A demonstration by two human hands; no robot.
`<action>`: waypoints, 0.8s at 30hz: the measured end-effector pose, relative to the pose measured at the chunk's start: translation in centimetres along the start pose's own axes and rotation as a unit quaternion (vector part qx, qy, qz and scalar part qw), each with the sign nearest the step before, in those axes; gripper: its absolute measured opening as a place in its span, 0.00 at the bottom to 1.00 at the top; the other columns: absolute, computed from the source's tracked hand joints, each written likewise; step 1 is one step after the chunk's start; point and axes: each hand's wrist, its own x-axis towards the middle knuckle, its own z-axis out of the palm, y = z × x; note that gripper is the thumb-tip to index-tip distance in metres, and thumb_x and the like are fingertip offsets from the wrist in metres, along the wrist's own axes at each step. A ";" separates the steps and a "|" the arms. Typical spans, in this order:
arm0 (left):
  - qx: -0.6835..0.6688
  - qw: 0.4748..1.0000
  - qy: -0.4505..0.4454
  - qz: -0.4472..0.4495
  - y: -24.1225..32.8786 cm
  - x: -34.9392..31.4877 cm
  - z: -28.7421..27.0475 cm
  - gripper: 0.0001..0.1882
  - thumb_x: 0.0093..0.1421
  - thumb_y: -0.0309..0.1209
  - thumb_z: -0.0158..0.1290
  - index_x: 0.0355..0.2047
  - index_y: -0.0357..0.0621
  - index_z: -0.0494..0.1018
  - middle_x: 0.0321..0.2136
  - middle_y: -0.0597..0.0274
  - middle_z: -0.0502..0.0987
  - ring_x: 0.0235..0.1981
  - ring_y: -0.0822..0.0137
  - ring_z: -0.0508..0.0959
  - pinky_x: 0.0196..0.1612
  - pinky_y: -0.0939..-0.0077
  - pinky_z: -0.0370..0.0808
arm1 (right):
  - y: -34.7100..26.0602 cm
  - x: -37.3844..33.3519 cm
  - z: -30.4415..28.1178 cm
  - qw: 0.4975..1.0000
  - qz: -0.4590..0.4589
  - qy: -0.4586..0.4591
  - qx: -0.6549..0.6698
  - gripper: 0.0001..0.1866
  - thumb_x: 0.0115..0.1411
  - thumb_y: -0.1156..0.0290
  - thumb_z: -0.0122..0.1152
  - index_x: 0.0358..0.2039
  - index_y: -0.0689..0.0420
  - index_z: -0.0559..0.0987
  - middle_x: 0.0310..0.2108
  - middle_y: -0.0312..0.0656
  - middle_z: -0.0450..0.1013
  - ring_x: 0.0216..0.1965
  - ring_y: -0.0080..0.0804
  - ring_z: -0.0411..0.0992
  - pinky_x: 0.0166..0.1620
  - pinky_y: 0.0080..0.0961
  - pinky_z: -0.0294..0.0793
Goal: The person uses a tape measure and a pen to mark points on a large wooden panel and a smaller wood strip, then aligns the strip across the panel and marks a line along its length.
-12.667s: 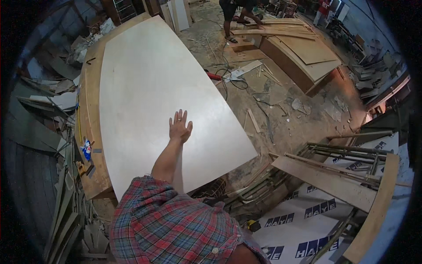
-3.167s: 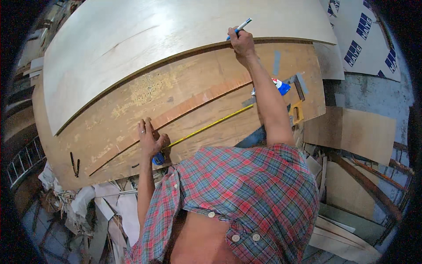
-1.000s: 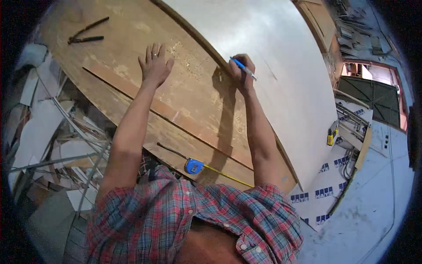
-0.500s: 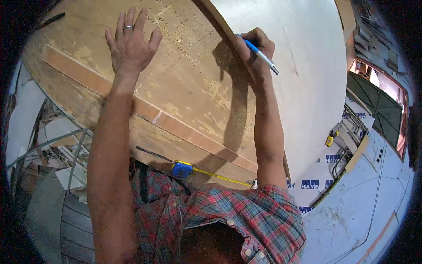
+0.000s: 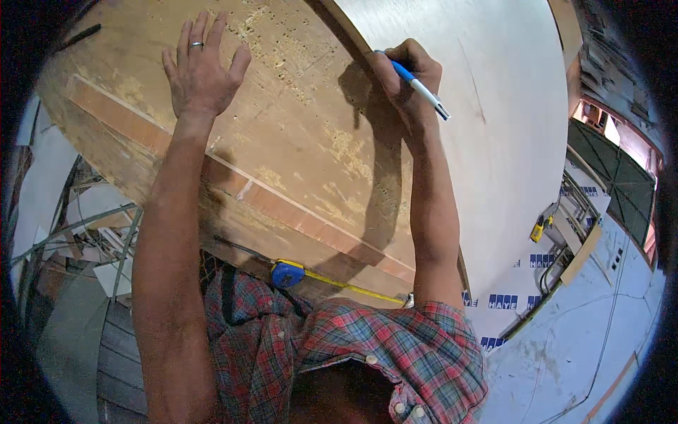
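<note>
My left hand (image 5: 205, 74), a ring on one finger, is spread palm down on the worn brown wooden board (image 5: 282, 120). In my right hand (image 5: 418, 67) is a blue and white pen (image 5: 426, 92), held between thumb and fingers. Its blue end points toward the edge where the board meets the smooth whitish sheet (image 5: 512, 134); whether the tip touches cannot be made out. A reddish-brown wood strip (image 5: 304, 218) runs slantwise across the board, under my left forearm. Near my body lies a blue tape measure (image 5: 287, 273) with its yellow blade pulled out to the right.
A dark thin tool (image 5: 81, 35) lies at the board's far left. To the right, a small yellow tool (image 5: 538, 227) rests on the sheet beside wooden scraps. Offcuts (image 5: 106, 233) are piled on the floor at left. A dark green panel (image 5: 614, 177) stands at far right.
The whole view has shifted slightly. Both hands keep nearly the same places against the board, and the pen stays in my right hand.
</note>
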 end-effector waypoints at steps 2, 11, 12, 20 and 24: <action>-0.001 1.000 -0.008 -0.005 -0.1 0.0 0.1 0.35 0.64 0.54 0.50 0.69 0.65 0.58 0.71 0.62 0.56 0.72 0.56 0.54 0.67 0.32 0.49 | 0.0 -0.1 0.0 0.998 0.040 -0.011 0.043 0.11 0.57 0.70 0.68 0.24 0.61 0.76 0.20 0.41 0.76 0.22 0.20 0.71 0.26 0.21 0.70; -0.010 1.000 0.017 0.016 0.0 0.0 -0.1 0.35 0.63 0.54 0.51 0.69 0.65 0.58 0.70 0.62 0.56 0.71 0.55 0.55 0.68 0.32 0.49 | -0.3 -0.1 0.2 0.996 0.048 -0.006 0.074 0.08 0.58 0.78 0.64 0.23 0.61 0.75 0.17 0.36 0.72 0.20 0.16 0.66 0.22 0.19 0.63; -0.008 1.000 0.016 0.015 0.1 0.0 -0.2 0.35 0.63 0.54 0.51 0.69 0.65 0.58 0.70 0.62 0.56 0.71 0.55 0.55 0.68 0.32 0.49 | -0.4 -0.2 0.2 0.992 0.065 -0.006 0.104 0.08 0.57 0.78 0.64 0.22 0.62 0.75 0.17 0.36 0.72 0.20 0.16 0.66 0.22 0.18 0.63; 0.006 1.000 0.001 0.007 0.2 0.2 -0.5 0.35 0.64 0.54 0.50 0.69 0.64 0.58 0.70 0.62 0.56 0.71 0.54 0.55 0.67 0.32 0.50 | -1.0 -0.2 0.2 0.997 0.036 -0.003 0.065 0.09 0.57 0.77 0.64 0.22 0.63 0.74 0.18 0.38 0.73 0.20 0.18 0.68 0.21 0.20 0.65; -0.008 1.000 0.011 0.018 0.2 0.2 -0.5 0.35 0.64 0.53 0.50 0.69 0.64 0.58 0.70 0.60 0.57 0.71 0.54 0.55 0.67 0.33 0.49 | -0.5 -0.2 0.1 0.998 0.017 -0.013 0.056 0.11 0.58 0.76 0.65 0.21 0.62 0.74 0.19 0.38 0.74 0.21 0.18 0.69 0.22 0.21 0.67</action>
